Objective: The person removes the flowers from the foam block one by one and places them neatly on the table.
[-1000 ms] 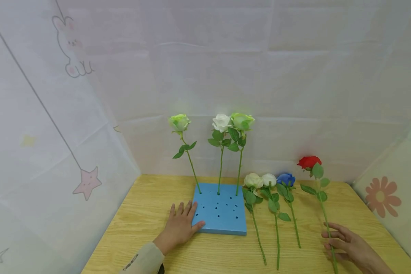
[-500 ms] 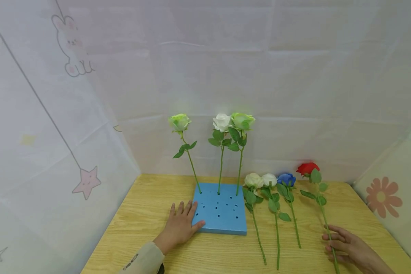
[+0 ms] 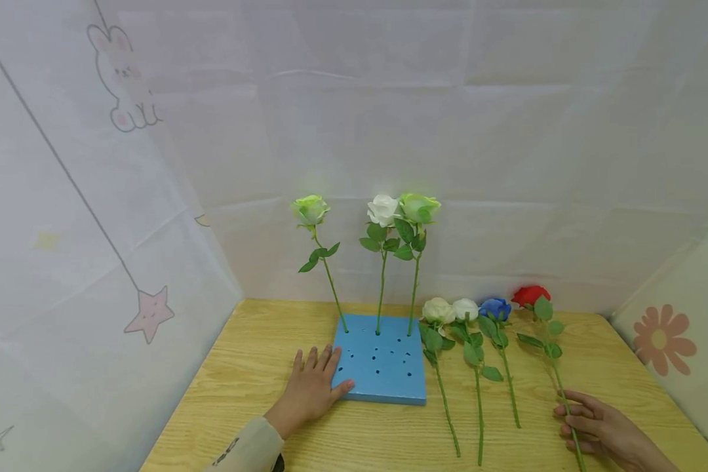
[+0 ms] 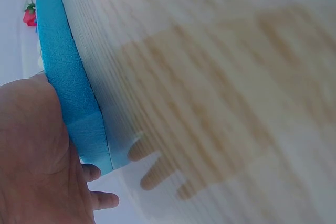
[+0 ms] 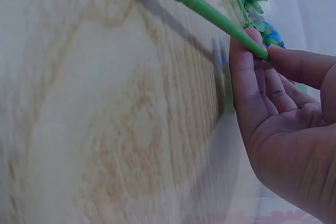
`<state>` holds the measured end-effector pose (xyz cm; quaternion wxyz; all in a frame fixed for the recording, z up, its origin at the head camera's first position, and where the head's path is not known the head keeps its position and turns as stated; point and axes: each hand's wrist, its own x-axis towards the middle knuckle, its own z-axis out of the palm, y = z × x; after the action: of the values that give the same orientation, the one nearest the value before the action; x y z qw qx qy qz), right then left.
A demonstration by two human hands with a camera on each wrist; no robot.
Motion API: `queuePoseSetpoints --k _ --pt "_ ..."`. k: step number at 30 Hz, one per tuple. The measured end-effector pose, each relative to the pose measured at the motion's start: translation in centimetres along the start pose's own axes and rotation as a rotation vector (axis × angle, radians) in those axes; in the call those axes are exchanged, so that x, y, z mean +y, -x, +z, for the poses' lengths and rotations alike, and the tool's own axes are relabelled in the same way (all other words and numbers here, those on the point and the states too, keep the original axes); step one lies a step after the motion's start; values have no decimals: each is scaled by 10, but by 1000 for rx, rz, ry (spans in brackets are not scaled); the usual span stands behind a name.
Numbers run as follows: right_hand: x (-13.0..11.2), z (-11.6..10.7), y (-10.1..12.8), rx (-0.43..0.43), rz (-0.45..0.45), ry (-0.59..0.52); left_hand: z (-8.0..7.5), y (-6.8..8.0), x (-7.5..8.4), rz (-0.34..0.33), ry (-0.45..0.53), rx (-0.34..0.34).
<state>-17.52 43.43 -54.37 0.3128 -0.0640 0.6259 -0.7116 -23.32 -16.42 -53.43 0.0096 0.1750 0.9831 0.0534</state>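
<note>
My left hand (image 3: 310,388) lies flat on the wooden table, fingers straight, thumb and fingertips against the left edge of a blue foam block (image 3: 383,367). The left wrist view shows the same blue foam block (image 4: 68,87) beside that left hand (image 4: 37,161). Two green roses (image 3: 309,210) and a white rose (image 3: 382,210) stand upright in the block's back row. My right hand (image 3: 587,423) pinches the lower stem of a red rose (image 3: 530,295), whose bloom hangs low over the table. In the right wrist view my fingers (image 5: 252,51) pinch the green stem (image 5: 199,6).
A cream rose (image 3: 436,310), a white rose (image 3: 465,308) and a blue rose (image 3: 494,308) lie side by side on the table (image 3: 248,380) between the block and the red rose. Pale printed curtains close in the back and both sides.
The red rose has tipped down, its bloom sinking toward the table beside the blue rose. My right hand has shifted slightly. The left hand has stayed put.
</note>
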Motion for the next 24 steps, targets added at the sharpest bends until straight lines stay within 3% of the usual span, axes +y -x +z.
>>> queuePoseSetpoints --k 9,13,24 --pt "3 -3 -2 -45 27 -80 2 0 0 0 10 2" --pt "3 -3 -3 -40 27 -60 0 1 0 -7 19 -8" --pt "-4 0 -3 118 78 127 -3 1 2 -6 35 -14"
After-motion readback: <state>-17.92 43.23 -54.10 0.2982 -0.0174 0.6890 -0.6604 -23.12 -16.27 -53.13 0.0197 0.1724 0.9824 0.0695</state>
